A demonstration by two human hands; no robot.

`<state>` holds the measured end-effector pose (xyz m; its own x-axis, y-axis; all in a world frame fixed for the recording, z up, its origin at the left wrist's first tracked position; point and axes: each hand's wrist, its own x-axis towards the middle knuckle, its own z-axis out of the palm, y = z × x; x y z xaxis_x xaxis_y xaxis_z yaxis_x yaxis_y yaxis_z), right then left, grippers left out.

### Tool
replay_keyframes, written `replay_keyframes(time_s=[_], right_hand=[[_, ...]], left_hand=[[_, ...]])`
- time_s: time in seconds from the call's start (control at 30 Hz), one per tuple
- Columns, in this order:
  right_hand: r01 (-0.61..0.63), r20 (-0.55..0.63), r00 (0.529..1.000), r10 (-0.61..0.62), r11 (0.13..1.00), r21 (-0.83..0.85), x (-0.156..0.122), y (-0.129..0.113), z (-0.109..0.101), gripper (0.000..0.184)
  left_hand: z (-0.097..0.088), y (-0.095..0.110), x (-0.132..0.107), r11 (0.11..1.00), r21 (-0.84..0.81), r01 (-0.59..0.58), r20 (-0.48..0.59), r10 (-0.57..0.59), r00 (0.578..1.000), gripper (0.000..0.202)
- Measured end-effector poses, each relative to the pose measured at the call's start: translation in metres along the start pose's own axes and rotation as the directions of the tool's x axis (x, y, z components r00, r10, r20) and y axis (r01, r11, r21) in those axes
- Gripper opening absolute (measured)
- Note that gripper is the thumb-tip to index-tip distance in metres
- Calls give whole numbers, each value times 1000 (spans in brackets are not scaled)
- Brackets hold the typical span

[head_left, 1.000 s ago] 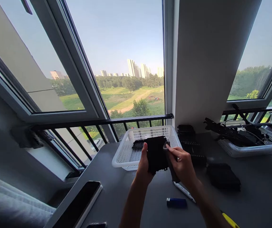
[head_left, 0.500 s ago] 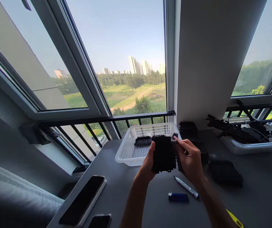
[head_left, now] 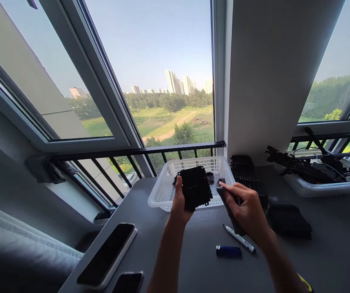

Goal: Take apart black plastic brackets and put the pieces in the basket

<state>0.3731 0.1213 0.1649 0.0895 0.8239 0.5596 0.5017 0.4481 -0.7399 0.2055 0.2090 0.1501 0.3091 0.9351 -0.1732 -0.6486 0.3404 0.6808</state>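
Note:
My left hand grips a flat black plastic panel by its left edge, thumb on the near face. The panel has small tabs along its border and is held up in front of the white basket. My right hand pinches a dark grey cloth, which hangs below the fingers. A gap separates the cloth from the panel's right edge. Inside the basket, partly hidden behind the panel, lies another black part.
Below the hands lie a white marker and a blue lighter. Two phones are at the left. Black parts are stacked at the right, near a second white basket of black pieces. A railing runs along the window.
The panel has moved left and tilted in my left hand. My right hand with the cloth has come away from the panel's edge and dropped slightly.

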Motion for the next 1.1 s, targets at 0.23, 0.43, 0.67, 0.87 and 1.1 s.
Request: replay_keyframes(time_s=[0.23, 0.43, 0.67, 0.87, 1.1], right_hand=[[48, -98, 993, -70, 978, -204, 2, 15, 14, 38], [-57, -99, 995, 20, 923, -381, -2, 16, 21, 41], [-61, -90, 995, 34, 946, -318, -6, 15, 30, 41], [-157, -174, 978, 111, 948, -276, -6, 10, 35, 39], [-184, -126, 979, 163, 966, -184, -5, 14, 43, 39]], left_hand=[[12, -29, -10, 979, 82, 188, 94, -196, 976, 57], [24, -37, -15, 988, 80, 130, 117, -139, 983, 52], [25, -38, -13, 990, 49, 130, 111, -134, 985, 53], [24, -51, -11, 996, 83, 38, 65, -43, 997, 53], [26, -49, -10, 1000, -1, 1, 35, -1, 999, 53]])
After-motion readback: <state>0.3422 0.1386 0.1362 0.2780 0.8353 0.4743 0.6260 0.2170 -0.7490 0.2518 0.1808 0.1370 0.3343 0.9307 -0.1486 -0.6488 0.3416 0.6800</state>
